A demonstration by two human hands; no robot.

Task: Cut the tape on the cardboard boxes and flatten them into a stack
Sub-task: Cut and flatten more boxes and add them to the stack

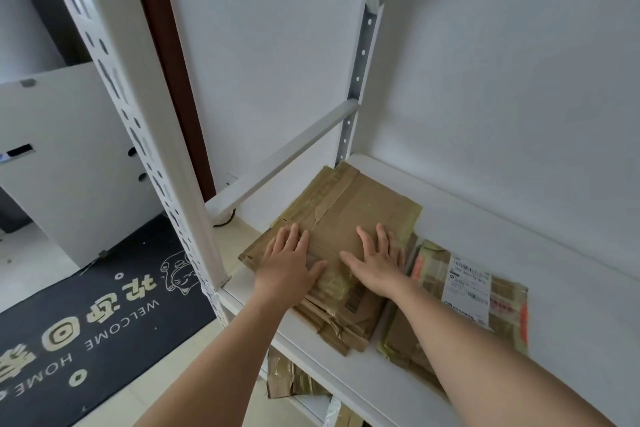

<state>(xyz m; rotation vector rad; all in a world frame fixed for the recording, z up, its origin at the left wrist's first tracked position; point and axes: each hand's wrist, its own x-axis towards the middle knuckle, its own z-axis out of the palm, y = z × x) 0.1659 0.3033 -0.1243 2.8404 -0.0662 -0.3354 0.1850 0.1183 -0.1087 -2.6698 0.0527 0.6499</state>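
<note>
Both the left hand (289, 262) and right hand (375, 262) press flat-fingered on the flattened cardboard stack (349, 215) beneath them, likely light, stiff, springy; best gripped at the edges beside either palm.

White metal rack: slotted front post (138, 135), rear post (360, 55) with round holes, cross bar (287, 152) running between them, white shelf (519, 253) against a white wall (502, 62). Dark brown door frame (166, 55) behind the front post, white cabinet (69, 156) at left with small holes in its side. Black doormat (86, 329) on pale floor, printed "WELCOME HOME" with gold characters and a cartoon figure.
</note>
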